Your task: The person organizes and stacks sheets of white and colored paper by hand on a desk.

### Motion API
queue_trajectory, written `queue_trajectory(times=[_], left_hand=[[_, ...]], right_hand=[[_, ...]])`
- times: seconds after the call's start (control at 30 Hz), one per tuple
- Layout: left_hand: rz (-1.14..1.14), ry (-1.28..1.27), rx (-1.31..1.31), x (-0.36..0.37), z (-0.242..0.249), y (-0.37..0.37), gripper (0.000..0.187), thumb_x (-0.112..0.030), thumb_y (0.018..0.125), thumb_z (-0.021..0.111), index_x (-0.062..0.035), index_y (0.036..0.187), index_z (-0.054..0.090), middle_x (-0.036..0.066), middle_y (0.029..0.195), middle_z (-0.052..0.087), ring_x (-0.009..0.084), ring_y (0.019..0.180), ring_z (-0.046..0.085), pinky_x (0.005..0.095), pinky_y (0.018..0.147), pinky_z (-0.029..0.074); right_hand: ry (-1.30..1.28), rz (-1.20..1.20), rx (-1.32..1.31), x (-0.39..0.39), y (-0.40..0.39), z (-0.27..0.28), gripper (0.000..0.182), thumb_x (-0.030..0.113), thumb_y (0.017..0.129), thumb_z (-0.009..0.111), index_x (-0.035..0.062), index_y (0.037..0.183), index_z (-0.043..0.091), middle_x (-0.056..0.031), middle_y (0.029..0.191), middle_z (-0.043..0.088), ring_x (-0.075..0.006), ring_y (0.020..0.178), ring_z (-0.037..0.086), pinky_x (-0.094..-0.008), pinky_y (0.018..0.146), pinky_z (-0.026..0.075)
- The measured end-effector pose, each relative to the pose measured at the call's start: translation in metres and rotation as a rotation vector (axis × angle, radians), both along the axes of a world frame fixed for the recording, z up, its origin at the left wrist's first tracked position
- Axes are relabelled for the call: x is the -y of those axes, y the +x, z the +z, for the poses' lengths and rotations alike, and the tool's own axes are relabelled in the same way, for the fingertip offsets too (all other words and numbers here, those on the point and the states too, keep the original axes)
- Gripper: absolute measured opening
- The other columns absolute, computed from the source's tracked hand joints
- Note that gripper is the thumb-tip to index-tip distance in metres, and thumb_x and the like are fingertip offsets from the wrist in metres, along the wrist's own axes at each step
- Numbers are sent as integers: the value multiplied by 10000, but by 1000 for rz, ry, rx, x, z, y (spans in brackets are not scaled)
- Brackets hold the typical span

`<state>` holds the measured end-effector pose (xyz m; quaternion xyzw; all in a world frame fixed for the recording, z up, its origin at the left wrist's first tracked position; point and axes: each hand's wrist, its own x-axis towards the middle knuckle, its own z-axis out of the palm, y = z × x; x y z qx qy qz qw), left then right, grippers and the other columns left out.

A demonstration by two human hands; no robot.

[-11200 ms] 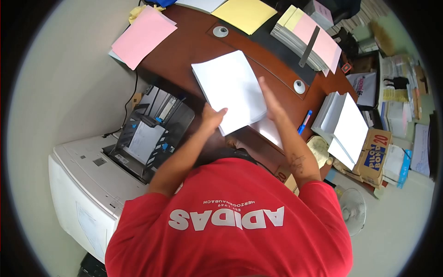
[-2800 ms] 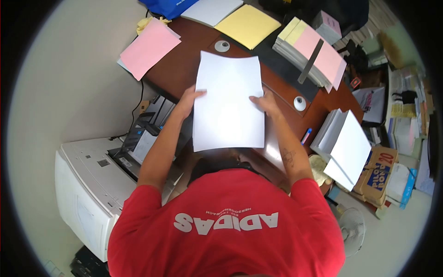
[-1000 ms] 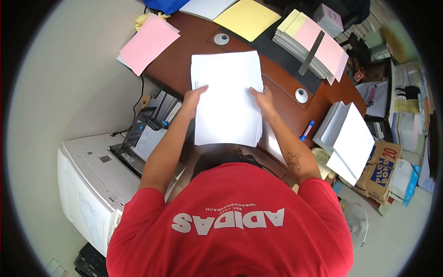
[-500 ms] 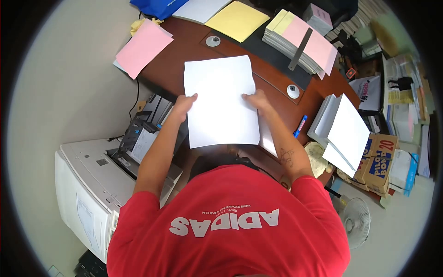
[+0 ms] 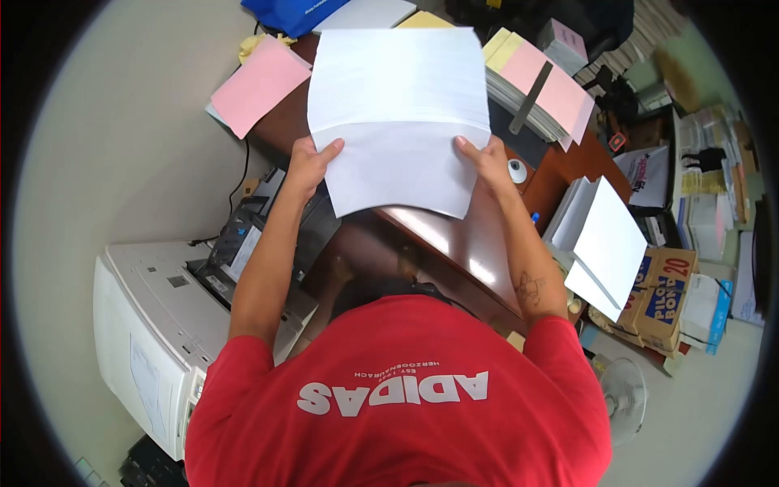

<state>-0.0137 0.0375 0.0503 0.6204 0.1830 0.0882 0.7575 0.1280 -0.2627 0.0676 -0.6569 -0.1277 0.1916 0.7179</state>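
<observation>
A stack of white paper [image 5: 398, 85] is held up over the brown desk [image 5: 438, 235], bent along a crease between the two hands. My left hand [image 5: 312, 169] grips its left edge, thumb on top and fingers tucked underneath. At the right edge, my right hand [image 5: 489, 162] clasps the paper the same way, thumb pressed on the face. Beyond the crease the far part tilts up and covers part of a yellow paper pile [image 5: 423, 20].
Pink sheets [image 5: 261, 85] lie at the desk's left end. A metal ruler [image 5: 531, 97] rests on a pink and yellow paper stack [image 5: 560, 81]. More white paper [image 5: 608, 243] sits at the right, near a Pilot Bond carton [image 5: 669, 284]. A printer [image 5: 170, 300] stands at my left.
Both hands have raised the paper up and away from my body. It was nearly flat before and now bends across the middle. More of the desk's near edge shows.
</observation>
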Motion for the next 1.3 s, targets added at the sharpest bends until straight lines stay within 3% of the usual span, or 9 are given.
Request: queue_trajectory(times=[0.1, 0.3, 0.37, 0.5, 0.63, 0.7, 0.87, 1.2, 1.3], left_hand=[[41, 46, 107, 14, 1, -1, 268, -69, 898, 681, 67, 1126, 645, 129, 1053, 697, 171, 908, 665, 300, 829, 529], [69, -9, 41, 44, -70, 0, 431, 11, 784, 767, 44, 1178, 597, 99, 1077, 674, 168, 966, 637, 316, 876, 513], [186, 0, 50, 55, -78, 3, 465, 32, 767, 769, 45, 1192, 580, 109, 1103, 658, 185, 994, 631, 319, 893, 508], [202, -42, 76, 56, -73, 2, 529, 52, 744, 781, 40, 1220, 551, 112, 1111, 644, 195, 1018, 622, 325, 920, 495], [153, -53, 103, 53, -68, -18, 548, 49, 732, 793, 27, 1223, 550, 109, 1107, 645, 194, 1020, 624, 329, 929, 496], [105, -43, 180, 51, -64, -22, 570, 50, 714, 807, 15, 1225, 557, 107, 1118, 643, 188, 1026, 623, 324, 919, 503], [123, -28, 128, 55, -58, -9, 526, 31, 693, 834, 13, 1171, 615, 91, 1080, 669, 185, 985, 639, 314, 885, 516], [212, 60, 105, 56, -55, -14, 532, 6, 667, 865, 21, 1139, 619, 107, 1059, 674, 192, 959, 647, 322, 878, 527], [151, 75, 164, 48, -56, -17, 568, 12, 659, 870, 10, 1162, 608, 108, 1081, 666, 197, 982, 644, 327, 893, 525]], right_hand=[[1, -43, 109, 8, -9, -4, 427, 138, 869, 734, -68, 1212, 583, -130, 1099, 677, -181, 972, 636, -319, 880, 504], [-47, -169, 47, 18, -32, -69, 513, 87, 778, 816, -30, 1210, 566, -108, 1095, 671, -178, 988, 626, -319, 886, 504], [18, -283, 2, 15, -38, -82, 518, 90, 783, 809, -30, 1220, 557, -104, 1103, 652, -189, 1006, 606, -319, 898, 484], [69, -287, 27, 16, -42, -75, 522, -12, 773, 790, 4, 1232, 542, -109, 1131, 654, -191, 1027, 625, -330, 918, 506], [73, -280, -8, 30, -48, -68, 595, -20, 758, 798, 5, 1273, 502, -106, 1133, 647, -203, 1041, 621, -344, 940, 507], [229, -254, 76, 32, -47, -62, 670, -22, 729, 818, 8, 1301, 471, -105, 1134, 641, -210, 1040, 621, -353, 951, 510], [97, -182, 36, 22, -38, -53, 587, 13, 679, 860, 0, 1188, 567, -87, 1078, 671, -183, 1009, 628, -318, 903, 503], [94, -169, 89, 26, -32, -60, 593, 54, 686, 869, 0, 1188, 559, -95, 1078, 668, -179, 986, 621, -320, 911, 492], [30, -232, 264, 28, -31, -67, 597, 64, 689, 873, -3, 1193, 561, -92, 1069, 672, -184, 984, 623, -326, 910, 494]])
